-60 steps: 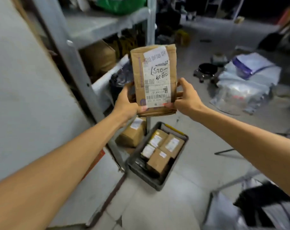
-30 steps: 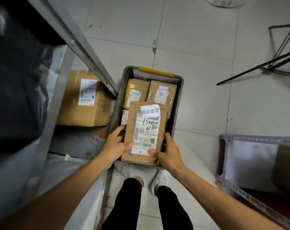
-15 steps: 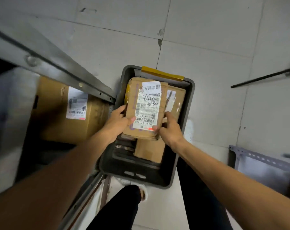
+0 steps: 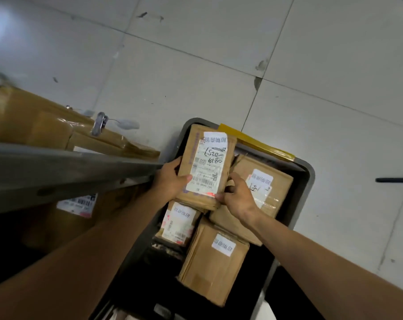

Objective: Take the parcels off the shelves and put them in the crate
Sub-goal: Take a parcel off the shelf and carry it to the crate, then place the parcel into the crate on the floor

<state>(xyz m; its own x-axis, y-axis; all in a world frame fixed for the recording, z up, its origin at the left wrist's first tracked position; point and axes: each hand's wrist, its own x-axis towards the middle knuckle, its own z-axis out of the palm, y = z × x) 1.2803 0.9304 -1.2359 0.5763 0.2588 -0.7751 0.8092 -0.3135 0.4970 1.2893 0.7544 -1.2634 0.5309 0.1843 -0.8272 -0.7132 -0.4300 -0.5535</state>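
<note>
A brown paper parcel (image 4: 206, 165) with a white handwritten label lies over the far left corner of the dark grey crate (image 4: 305, 181). My left hand (image 4: 170, 179) grips its left edge and my right hand (image 4: 238, 197) grips its lower right corner. Below it in the crate lie three more brown parcels: one at the right (image 4: 267, 188), a small one under the held parcel (image 4: 179, 224) and one nearer to me (image 4: 215, 262). A yellow strip (image 4: 256, 144) runs along the crate's far rim.
A grey metal shelf rail (image 4: 68, 167) crosses the left side, right beside my left wrist. Brown boxes sit on the shelf above the rail (image 4: 48, 125) and below it (image 4: 73, 218). Pale floor tiles (image 4: 195, 65) surround the crate. A black rod (image 4: 394, 180) lies at right.
I have carried the parcel from chest height down over the crate, then toward its far left corner. The camera has tilted down and closer; both hands kept their grip.
</note>
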